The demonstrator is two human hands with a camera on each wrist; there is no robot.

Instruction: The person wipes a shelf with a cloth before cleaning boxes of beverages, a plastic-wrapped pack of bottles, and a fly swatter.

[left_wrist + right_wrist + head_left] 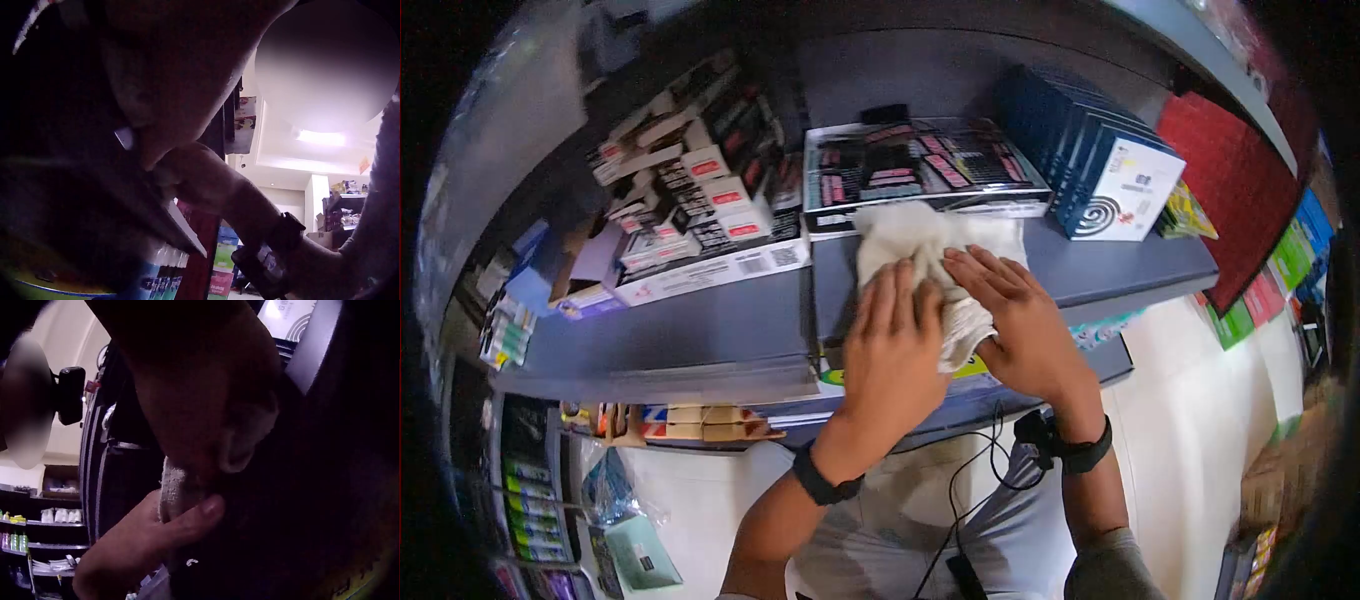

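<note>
A cream cloth [900, 228] lies bunched on the grey shelf, its lower end hanging at the shelf's front edge. My left hand [895, 360] rests on the cloth with fingers extended, and my right hand [1030, 335] lies beside it, fingers stretched over the cloth's right part. Dark in the left wrist view are the left hand [175, 75] and, beyond it, the right hand [200, 178]. In the right wrist view the right hand [200, 406] covers part of the cloth [177, 487], with the left hand [144, 540] and its thumb below.
Behind the cloth stands a tray of black and pink packets [920, 165]. Small boxes [690, 215] fill a carton at left; dark blue boxes [1125, 185] stand in a row at right. A black cable [953, 500] hangs below the shelf.
</note>
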